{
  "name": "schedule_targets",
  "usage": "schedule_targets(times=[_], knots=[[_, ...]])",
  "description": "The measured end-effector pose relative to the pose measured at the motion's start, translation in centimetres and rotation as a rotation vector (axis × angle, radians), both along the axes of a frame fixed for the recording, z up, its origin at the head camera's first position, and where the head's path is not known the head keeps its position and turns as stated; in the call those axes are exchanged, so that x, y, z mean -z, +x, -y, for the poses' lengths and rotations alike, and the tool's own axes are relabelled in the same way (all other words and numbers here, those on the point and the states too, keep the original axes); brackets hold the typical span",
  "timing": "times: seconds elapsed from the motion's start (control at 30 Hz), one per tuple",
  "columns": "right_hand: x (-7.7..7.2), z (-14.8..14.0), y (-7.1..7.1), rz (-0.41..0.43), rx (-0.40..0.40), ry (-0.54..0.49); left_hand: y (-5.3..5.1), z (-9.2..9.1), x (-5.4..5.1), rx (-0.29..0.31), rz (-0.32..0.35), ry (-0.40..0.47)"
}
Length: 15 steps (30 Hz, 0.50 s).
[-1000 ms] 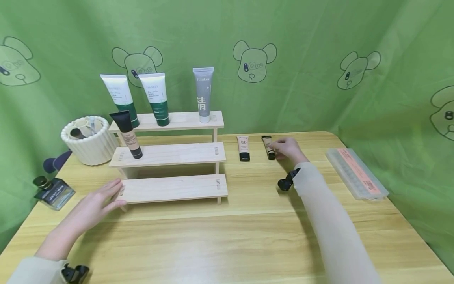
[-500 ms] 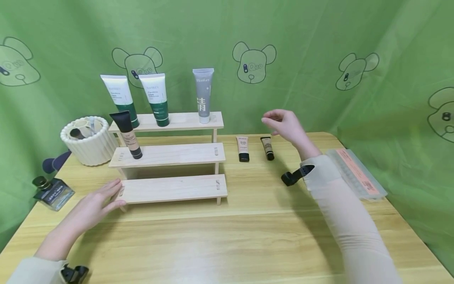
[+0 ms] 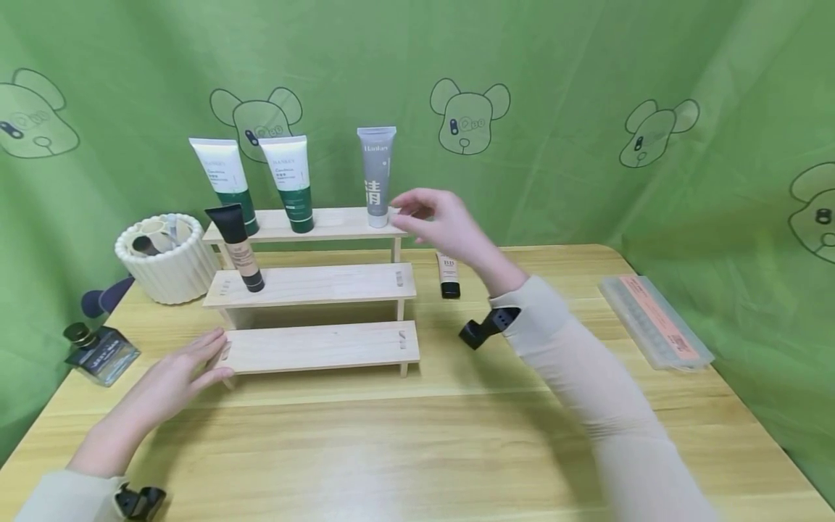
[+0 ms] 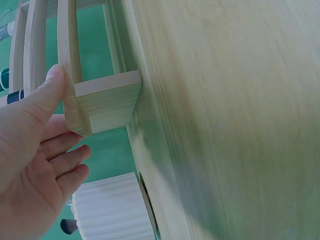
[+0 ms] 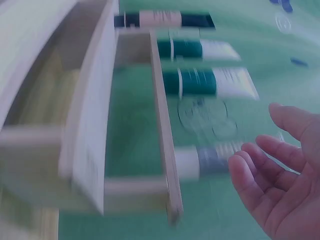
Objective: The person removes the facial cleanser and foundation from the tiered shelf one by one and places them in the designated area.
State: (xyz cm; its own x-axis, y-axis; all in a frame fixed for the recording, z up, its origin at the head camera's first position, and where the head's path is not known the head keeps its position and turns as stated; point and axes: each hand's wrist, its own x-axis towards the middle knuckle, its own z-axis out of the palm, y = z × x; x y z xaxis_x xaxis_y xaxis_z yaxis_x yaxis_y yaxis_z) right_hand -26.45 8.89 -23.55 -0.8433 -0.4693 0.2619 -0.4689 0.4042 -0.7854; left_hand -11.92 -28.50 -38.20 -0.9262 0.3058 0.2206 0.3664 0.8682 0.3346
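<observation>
My left hand (image 3: 171,380) grips the left end of the bottom step of a three-tier wooden display rack (image 3: 326,346); the left wrist view shows thumb and fingers about the board's end. My right hand (image 3: 443,223) hovers at the right of the top step, fingers loosely bent and holding nothing, beside a standing grey squeeze tube (image 3: 375,174). Two white-and-green tubes, one of them at the middle (image 3: 290,181), share that step. A beige tube with black ends (image 3: 238,250) stands on the middle step. Behind the right hand lies a BB cream tube (image 3: 448,275), partly hidden.
A ribbed white brush holder (image 3: 166,268) stands left of the rack, near a dark glass bottle (image 3: 103,355). To the right lies a clear plastic case (image 3: 655,322) with a pink label. Green cloth (image 3: 554,188) hangs behind the table.
My right hand has let go of the small black-and-beige tube on the table, risen and moved left to the grey tube; it now blocks the small tube from view. The left hand stays put.
</observation>
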Motion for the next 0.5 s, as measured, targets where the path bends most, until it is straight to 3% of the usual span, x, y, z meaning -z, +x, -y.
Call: schedule_targets(times=[0.33,0.5], knots=[[1.7,7.6,0.4,-0.054,-0.155,-0.012,0.0,0.0,0.0,0.007,-0.016,0.008],[2.8,10.7,0.6,0.022,-0.2,-0.021,0.0,0.0,0.0,0.007,-0.009,0.007]])
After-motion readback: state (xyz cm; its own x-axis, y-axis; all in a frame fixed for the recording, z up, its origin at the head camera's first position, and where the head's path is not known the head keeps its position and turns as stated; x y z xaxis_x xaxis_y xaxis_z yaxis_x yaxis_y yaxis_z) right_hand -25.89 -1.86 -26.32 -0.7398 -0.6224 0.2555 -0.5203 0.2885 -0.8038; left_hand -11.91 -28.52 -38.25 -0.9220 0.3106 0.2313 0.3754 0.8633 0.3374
